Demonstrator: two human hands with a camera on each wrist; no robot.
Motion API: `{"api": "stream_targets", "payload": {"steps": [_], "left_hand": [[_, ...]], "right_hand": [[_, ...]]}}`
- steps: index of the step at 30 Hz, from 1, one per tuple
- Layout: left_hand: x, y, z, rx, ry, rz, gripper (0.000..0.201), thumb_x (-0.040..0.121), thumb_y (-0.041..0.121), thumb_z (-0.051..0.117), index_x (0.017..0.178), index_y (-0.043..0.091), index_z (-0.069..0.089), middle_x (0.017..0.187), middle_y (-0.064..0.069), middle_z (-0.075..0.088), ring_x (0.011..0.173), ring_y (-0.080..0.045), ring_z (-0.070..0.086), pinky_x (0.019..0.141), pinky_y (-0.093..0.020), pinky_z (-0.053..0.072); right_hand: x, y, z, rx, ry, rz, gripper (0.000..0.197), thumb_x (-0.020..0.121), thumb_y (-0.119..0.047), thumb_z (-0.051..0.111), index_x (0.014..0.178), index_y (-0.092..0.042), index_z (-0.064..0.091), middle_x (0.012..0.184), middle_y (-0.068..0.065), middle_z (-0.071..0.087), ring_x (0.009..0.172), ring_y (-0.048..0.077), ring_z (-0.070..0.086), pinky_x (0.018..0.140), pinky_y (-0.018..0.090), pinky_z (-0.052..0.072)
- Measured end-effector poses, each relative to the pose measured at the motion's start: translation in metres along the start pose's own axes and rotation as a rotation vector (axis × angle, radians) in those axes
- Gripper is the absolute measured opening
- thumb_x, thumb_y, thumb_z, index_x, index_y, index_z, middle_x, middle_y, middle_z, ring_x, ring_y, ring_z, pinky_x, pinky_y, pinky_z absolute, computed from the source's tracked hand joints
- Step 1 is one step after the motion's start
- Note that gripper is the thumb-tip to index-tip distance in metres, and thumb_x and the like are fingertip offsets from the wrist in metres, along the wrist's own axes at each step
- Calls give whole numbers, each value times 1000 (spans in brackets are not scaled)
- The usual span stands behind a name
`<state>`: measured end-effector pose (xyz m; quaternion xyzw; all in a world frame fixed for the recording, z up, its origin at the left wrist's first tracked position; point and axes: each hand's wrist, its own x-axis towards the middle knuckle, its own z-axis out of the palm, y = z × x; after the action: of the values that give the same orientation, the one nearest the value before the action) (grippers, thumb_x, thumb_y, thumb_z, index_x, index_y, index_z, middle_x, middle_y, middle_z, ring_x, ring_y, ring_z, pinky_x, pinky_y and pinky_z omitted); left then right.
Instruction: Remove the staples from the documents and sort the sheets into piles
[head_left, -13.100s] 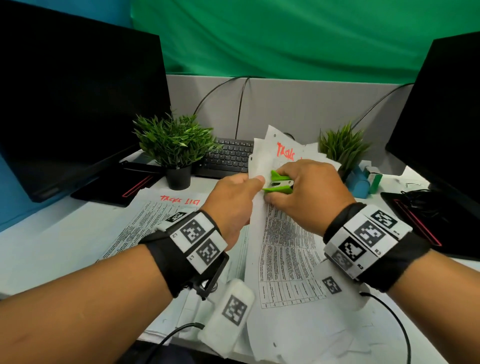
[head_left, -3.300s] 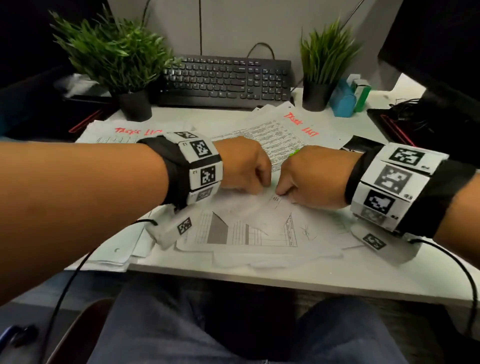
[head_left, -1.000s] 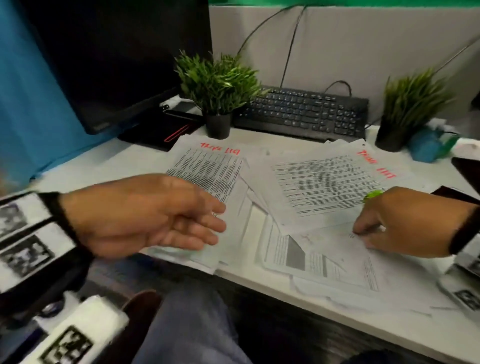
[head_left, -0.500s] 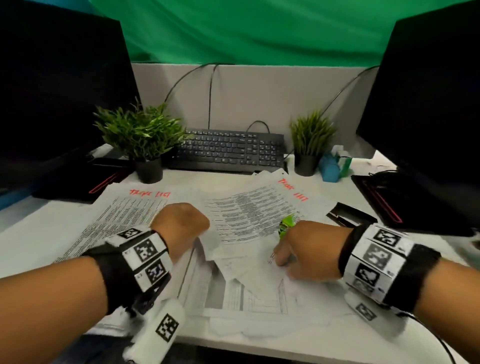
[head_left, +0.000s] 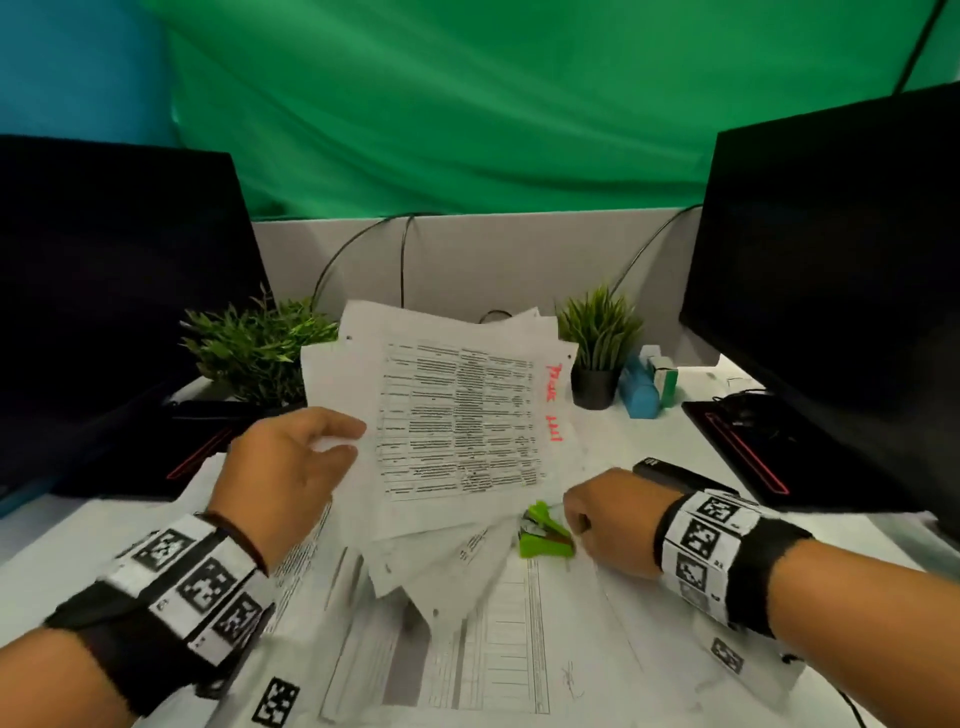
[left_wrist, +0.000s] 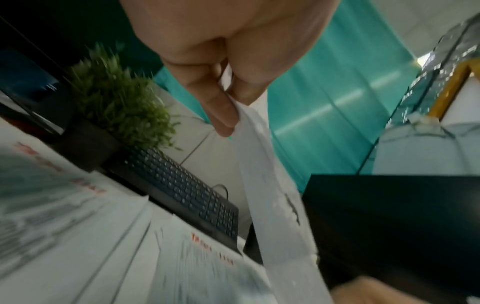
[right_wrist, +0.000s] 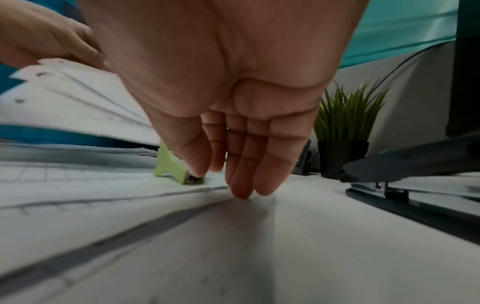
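Documents are mid-sort, to judge by how they lie: several loose sheets (head_left: 457, 421) are lifted off the desk and fan apart at their lower corners, which suggests that their staple is already out.

The left hand (head_left: 283, 470) pinches these sheets at their left edge between thumb and fingers, as the left wrist view confirms, and holds them tilted up over the desk. The top sheet carries a printed table and a red handwritten note along its right margin. Small punch marks show at some corners.

The right hand (head_left: 610, 519) is low on the desk with its fingers pointing down. The thumb and forefinger touch the green staple remover (head_left: 545, 532), which rests on the paper. I cannot tell whether they grip it or are letting it go, and the other fingertips rest on the sheet beside it.

Beneath both hands, flat papers (head_left: 498, 639) with charts and tables cover the near desk, and another printed sheet (head_left: 304, 545) lies under the left wrist. These look like piles begun, though their borders are not clear.

Left to do, by my reading: lay the lifted sheets onto their piles. Whether any stapled document remains cannot be seen.

Farther out sit a black stapler (head_left: 675, 475), two potted plants (head_left: 597, 348) and two dark monitors (head_left: 841, 291).
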<state>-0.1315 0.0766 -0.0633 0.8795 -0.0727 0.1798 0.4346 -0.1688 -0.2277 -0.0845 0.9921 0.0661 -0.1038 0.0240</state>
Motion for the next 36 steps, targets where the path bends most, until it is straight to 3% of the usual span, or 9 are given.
{"api": "stream_targets", "payload": {"steps": [3, 6, 11, 14, 18, 24, 29, 32, 36], "left_hand": [[9, -3, -33, -140, 106, -27, 20, 89, 11, 75, 94, 30, 77, 102, 4, 74, 88, -17, 72, 78, -37, 61], [11, -5, -57, -320, 217, -38, 22, 89, 7, 74, 90, 29, 77, 98, 0, 73, 69, -3, 67, 60, -23, 56], [-8, -3, -52, -600, 277, -143, 23, 89, 5, 74, 95, 27, 79, 92, -4, 80, 68, -23, 67, 54, -24, 53], [-29, 3, -24, -679, 195, -222, 23, 90, 5, 73, 94, 27, 79, 93, -1, 80, 82, -29, 72, 70, -38, 57], [-37, 9, -8, -706, 169, -253, 30, 90, -2, 70, 106, 23, 75, 101, -7, 75, 84, -26, 71, 64, -29, 57], [2, 22, -48, -317, 97, -88, 64, 87, 34, 77, 143, 33, 47, 140, 12, 50, 130, -10, 50, 103, -36, 46], [21, 57, -35, -599, -311, -154, 32, 100, 27, 60, 129, 12, 64, 118, -2, 76, 104, -22, 74, 88, -41, 61], [18, 57, -22, -819, -231, -203, 24, 103, 13, 54, 116, 1, 71, 104, -17, 78, 82, -25, 77, 59, -28, 60], [17, 50, -13, -859, -105, -202, 16, 97, 7, 63, 108, 0, 73, 102, -18, 78, 81, -26, 77, 67, -34, 63]], "right_hand": [[-4, 2, -5, -11, -21, 45, 14, 93, -29, 55, 105, -26, 63, 97, -6, 53, 84, 15, 50, 61, 21, 36], [-2, 0, -15, 179, 99, 115, 22, 92, -42, 61, 106, -26, 65, 100, -6, 59, 88, 13, 55, 75, 25, 47], [3, -36, -48, 1621, 69, 135, 53, 79, -55, 74, 113, -14, 67, 113, 17, 70, 97, 25, 68, 91, 45, 58], [23, -44, -69, 1973, 237, 82, 52, 69, -52, 85, 111, -23, 74, 114, 6, 75, 109, 29, 68, 102, 54, 50], [45, -9, -69, 1902, 627, 168, 64, 52, -42, 96, 105, -14, 75, 107, 8, 76, 102, 34, 72, 96, 58, 53], [-8, 5, -90, 1824, 575, -105, 30, 87, -1, 66, 117, -5, 68, 109, 17, 75, 98, 36, 73, 82, 52, 60], [-19, 7, -90, 1684, 421, -223, 39, 80, -3, 65, 118, -7, 67, 115, 18, 73, 104, 37, 71, 87, 52, 56], [-18, 6, -88, 1671, 461, -190, 31, 86, -7, 63, 116, -3, 68, 111, 17, 74, 101, 37, 72, 83, 47, 59], [-14, 6, -85, 1658, 678, -72, 18, 93, -13, 62, 97, 1, 72, 90, 13, 78, 72, 23, 76, 52, 24, 58]]}}
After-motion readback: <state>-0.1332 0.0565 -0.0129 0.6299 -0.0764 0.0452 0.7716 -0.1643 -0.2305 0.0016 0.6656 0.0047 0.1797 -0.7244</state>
